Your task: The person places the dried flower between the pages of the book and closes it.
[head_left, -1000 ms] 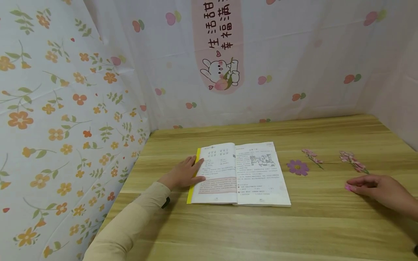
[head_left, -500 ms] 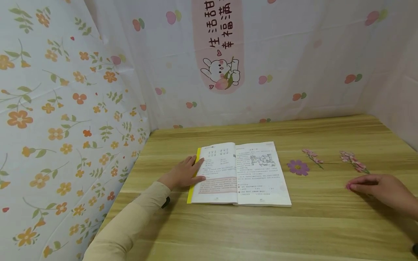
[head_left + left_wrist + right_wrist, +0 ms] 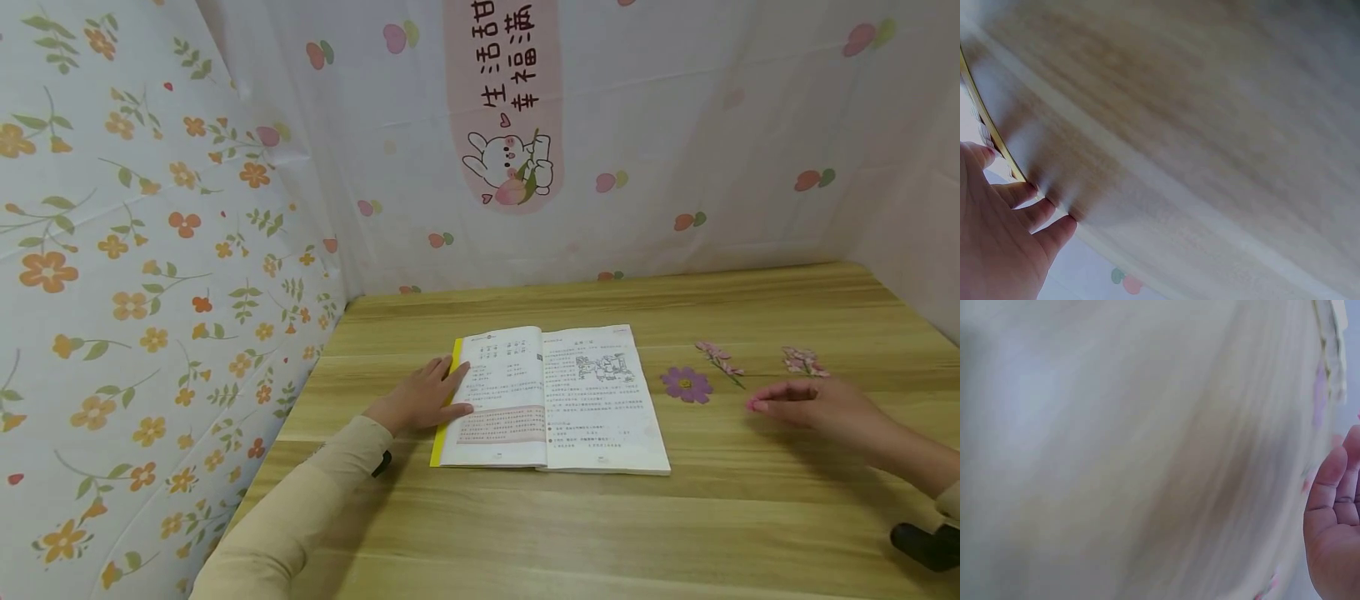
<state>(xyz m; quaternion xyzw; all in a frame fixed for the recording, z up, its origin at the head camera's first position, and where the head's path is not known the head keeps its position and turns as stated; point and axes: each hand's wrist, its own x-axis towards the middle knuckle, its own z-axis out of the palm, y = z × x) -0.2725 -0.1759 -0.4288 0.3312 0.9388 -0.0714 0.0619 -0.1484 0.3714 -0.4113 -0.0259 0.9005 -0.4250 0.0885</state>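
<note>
An open book (image 3: 600,408) with printed pages and a yellow cover edge lies on the wooden table. My left hand (image 3: 422,400) rests on its left margin, the thumb over the page; in the left wrist view its fingertips (image 3: 1067,225) touch the table beside the cover. To the right of the book, my right hand (image 3: 828,414) pinches a small pink flower (image 3: 752,404) between thumb and fingertips, just above the table. Most of that flower is hidden by the fingers, and only a pink speck shows in the right wrist view.
A flat purple flower (image 3: 686,385) lies right of the book. Behind it is a pink flower sprig (image 3: 720,362). Another pink sprig (image 3: 801,361) is partly hidden behind the right hand. Patterned curtains (image 3: 637,150) close off the table's back and sides.
My right hand has moved left and slightly away from me, lifting the pink flower towards the purple one and now covering part of the right sprig. My left hand and the book have stayed put.
</note>
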